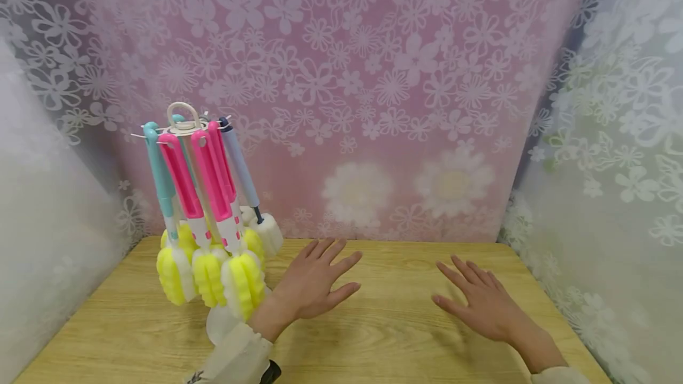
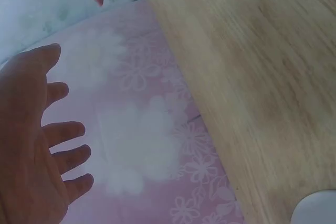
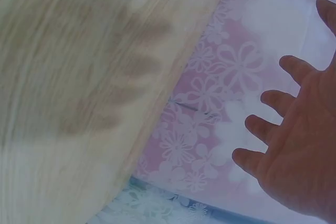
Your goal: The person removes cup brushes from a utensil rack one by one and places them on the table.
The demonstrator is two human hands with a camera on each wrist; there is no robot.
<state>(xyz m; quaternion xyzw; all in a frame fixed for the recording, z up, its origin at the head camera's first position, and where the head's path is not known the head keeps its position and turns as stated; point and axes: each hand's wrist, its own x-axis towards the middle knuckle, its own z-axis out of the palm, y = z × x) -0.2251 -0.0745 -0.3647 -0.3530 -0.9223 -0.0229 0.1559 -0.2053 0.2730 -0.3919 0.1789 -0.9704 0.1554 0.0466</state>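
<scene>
My left hand [image 1: 308,282] is held above the wooden table with its fingers spread and nothing in it. In the left wrist view that hand [image 2: 26,135] shows along the left side, fingers extended. On the right, my right hand [image 1: 482,301] hovers over the tabletop, also empty with fingers apart; the right wrist view shows the same hand [image 3: 302,135]. Left of my left hand stands a rack [image 1: 184,112] hung with sponge brushes. Pink-handled brushes [image 1: 213,176] face front, a teal-handled brush [image 1: 160,165] hangs at the left and a blue-grey one [image 1: 242,165] at the right.
The wooden table [image 1: 395,336] meets a pink flowered curtain [image 1: 352,105] at the back. Pale patterned sheets stand on the left [image 1: 53,194] and right [image 1: 629,224]. The rack's round white base [image 1: 219,325] lies partly behind my left forearm.
</scene>
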